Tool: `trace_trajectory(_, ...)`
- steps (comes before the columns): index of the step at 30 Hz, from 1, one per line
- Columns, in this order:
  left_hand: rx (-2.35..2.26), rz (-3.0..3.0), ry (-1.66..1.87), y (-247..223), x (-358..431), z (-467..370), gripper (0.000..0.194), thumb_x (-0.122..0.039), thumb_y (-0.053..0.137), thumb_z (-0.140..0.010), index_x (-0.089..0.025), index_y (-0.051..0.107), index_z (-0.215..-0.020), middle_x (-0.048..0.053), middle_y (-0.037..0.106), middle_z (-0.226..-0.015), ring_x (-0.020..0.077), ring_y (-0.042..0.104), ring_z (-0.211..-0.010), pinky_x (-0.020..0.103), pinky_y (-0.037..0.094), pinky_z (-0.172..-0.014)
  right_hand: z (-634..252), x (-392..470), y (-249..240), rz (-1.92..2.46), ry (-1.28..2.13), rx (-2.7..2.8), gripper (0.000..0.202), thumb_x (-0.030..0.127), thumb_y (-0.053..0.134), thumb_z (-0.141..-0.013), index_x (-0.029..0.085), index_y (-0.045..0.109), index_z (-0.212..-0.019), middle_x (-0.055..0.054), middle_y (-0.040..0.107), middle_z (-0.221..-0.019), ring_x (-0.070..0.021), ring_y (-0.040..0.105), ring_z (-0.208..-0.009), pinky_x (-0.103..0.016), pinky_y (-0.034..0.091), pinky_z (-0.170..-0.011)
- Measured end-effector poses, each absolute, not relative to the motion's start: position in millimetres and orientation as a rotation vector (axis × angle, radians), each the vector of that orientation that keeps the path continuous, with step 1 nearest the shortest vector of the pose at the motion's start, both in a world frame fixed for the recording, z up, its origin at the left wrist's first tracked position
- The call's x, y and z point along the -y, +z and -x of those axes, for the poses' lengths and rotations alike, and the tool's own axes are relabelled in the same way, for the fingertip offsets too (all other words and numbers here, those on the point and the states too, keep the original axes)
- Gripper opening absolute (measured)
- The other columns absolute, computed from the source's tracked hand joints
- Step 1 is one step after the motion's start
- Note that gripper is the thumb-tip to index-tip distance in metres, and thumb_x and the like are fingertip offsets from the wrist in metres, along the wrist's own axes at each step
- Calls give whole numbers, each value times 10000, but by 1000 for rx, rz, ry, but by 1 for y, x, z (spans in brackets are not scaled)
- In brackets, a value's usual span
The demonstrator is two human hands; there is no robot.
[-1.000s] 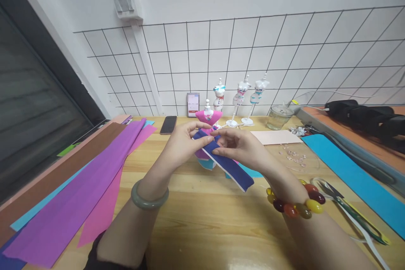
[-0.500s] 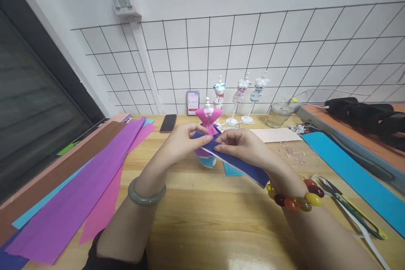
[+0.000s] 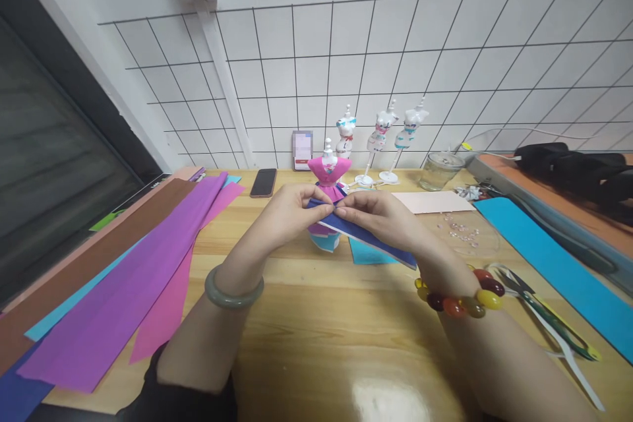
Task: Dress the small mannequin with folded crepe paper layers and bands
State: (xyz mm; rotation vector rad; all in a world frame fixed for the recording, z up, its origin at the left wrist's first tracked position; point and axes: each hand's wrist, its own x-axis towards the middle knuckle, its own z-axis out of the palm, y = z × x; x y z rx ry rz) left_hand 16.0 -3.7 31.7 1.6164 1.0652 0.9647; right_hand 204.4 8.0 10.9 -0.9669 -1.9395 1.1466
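Left hand [image 3: 291, 214] and right hand [image 3: 386, 217] both grip the dark blue strip [image 3: 363, 232], thumbs against fingers, just in front of the pink-dressed mannequin [image 3: 328, 173] on the wooden table [image 3: 297, 323]. Small, even pinches would probably shape it best (the thumb tips are close together), with its loose end clear of the beaded bracelet [image 3: 453, 307] so nothing tugs or creases.
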Motion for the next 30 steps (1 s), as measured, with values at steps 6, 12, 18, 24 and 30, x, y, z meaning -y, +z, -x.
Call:
trace_trajectory(6, -1098, -1557, 916, 35, 5, -15, 53, -177, 612, -789, -151, 650, -762, 23, 709, -673, 153, 693, -636, 264, 567, -625, -208, -10, 11, 1039, 1078, 1951, 273, 426, 581, -838, 171, 671, -796, 13, 559, -647, -87, 445, -529, -209, 326, -452)
trace_trajectory(12, -1095, -1591, 852, 32, 4, -18, 92, -227, 600, -807, -161, 627, -751, 14, 698, -657, 165, 691, -659, 283, 556, -635, -204, -9, 10, 1022, 1095, 1944, 252, 416, 590, -836, 175, 665, -852, -4, 605, -711, -101, 486, -579, -221, 370, -501)
trace_trajectory(18, -1123, -1613, 879, 33, 1, -10, 126, -272, 634, -786, -158, 622, -733, 23, 685, -644, 150, 666, -636, 274, 538, -617, -206, -11, 10, 1041, 1002, 1959, 298, 461, 612, -809, 169, 647, -763, 11, 543, -631, -94, 430, -537, -224, 313, -463)
trace_trajectory(24, -1365, -1738, 1270, 18, -26, 5, 261, -396, 718, -704, -168, 640, -804, 50, 682, -776, 180, 629, -709, 305, 503, -631, -217, -11, 15, 1055, 1016, 1931, 280, 453, 612, -812, 179, 655, -777, 11, 570, -635, -94, 456, -518, -223, 335, -446)
trace_trajectory(30, -1092, -1885, 1444, -12, -49, -10, 423, -353, 688, -757, -209, 603, -1145, 76, 623, -1210, 248, 523, -1173, 402, 392, -984, -216, -13, 13, 951, 1051, 1890, 230, 402, 673, -772, 186, 700, -847, -33, 673, -800, -145, 587, -683, -257, 458, -582)
